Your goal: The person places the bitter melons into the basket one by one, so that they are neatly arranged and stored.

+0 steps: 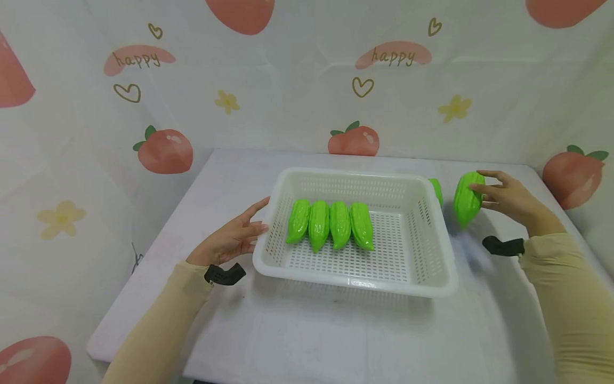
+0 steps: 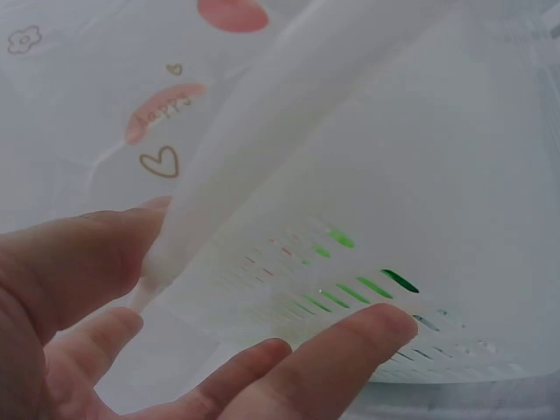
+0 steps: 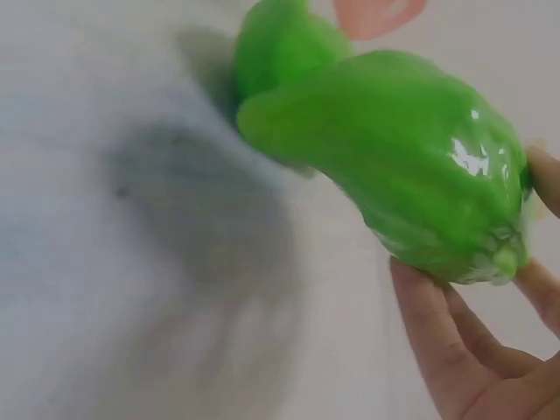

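My right hand (image 1: 515, 202) holds a glossy green bitter melon (image 1: 466, 200) by its blunt end, above the table to the right of the basket. Its tapered tip points down in the head view. In the right wrist view, fingertips and thumb pinch this melon (image 3: 411, 166), and its shadow falls on the tabletop. Another bitter melon (image 1: 435, 191) sits behind the basket's right rim, partly hidden. At the left end of the white basket (image 1: 355, 281), my left hand (image 1: 232, 237) touches the rim and outer wall with fairly straight fingers (image 2: 350, 350).
Inside the basket, several bitter melons (image 1: 318, 226) lie side by side on the left and middle of its slotted floor. The white-covered table (image 1: 307, 341) meets a fruit-printed backdrop (image 1: 288, 96) at the back and sides.
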Demonstrator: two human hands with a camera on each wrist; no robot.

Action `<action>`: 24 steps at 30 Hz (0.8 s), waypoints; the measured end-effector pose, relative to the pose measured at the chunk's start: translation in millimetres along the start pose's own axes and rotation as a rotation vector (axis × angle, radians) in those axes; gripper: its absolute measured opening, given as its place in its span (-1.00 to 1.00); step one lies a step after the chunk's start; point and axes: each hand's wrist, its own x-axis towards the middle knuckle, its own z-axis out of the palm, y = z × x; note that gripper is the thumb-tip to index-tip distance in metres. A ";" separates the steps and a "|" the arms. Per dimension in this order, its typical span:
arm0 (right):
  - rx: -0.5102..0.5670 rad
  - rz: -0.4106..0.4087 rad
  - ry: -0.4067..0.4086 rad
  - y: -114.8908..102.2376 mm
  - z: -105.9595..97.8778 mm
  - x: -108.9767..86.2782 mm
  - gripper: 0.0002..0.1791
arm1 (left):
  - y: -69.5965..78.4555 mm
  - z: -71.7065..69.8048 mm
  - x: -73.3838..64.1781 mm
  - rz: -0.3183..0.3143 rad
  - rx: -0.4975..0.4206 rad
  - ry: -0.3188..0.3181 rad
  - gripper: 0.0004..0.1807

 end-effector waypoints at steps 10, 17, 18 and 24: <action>0.219 -0.133 0.153 -19.1 -1.3 -14.6 -0.23 | -0.7 -0.6 0.0 -0.008 0.005 0.007 -0.17; 0.681 -0.330 0.147 -29.8 4.9 -26.3 -0.42 | -0.6 -0.9 0.1 -0.001 -0.001 -0.005 -0.17; 0.714 -0.361 0.146 -31.2 7.1 -27.4 -0.42 | -0.4 -0.9 0.1 -0.003 -0.003 -0.003 -0.17; 0.902 -0.539 0.143 -43.1 27.8 -31.7 -0.40 | 0.6 -0.3 -0.3 -0.001 -0.020 -0.009 -0.17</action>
